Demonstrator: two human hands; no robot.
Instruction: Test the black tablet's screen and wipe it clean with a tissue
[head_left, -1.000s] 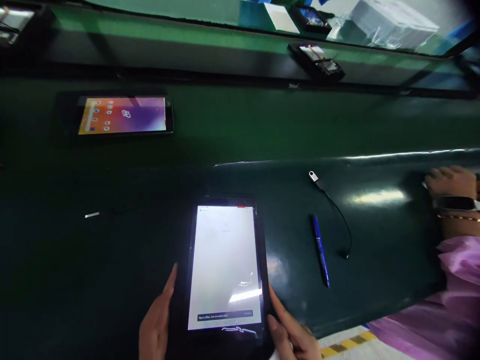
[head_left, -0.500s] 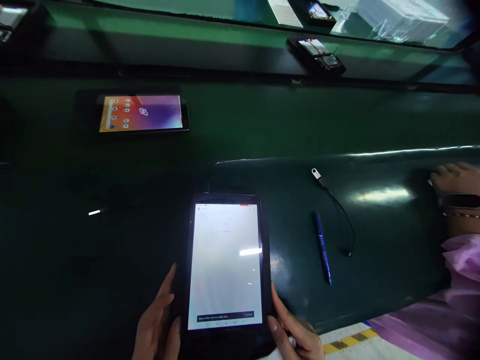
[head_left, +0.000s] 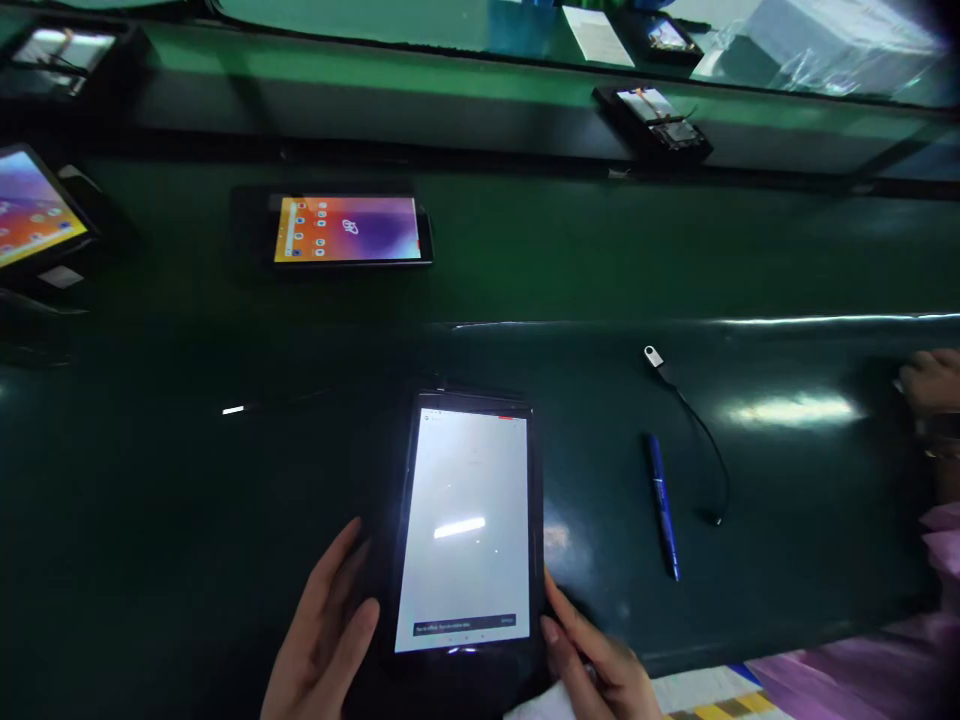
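Low on the glossy mat, left hand and right hand seemingly clasp a flat, glassy tablet.

Logged far tablet carried well to the right along the bench, further than pen shifted in view. Picked up another lit tablet newly at the left edge. Found left hand slid further up beside held tablet, thumb brought against its lower left edge. Tracked glare streak from lower right to mid-screen. Lost most of co-worker's hand past the right edge.
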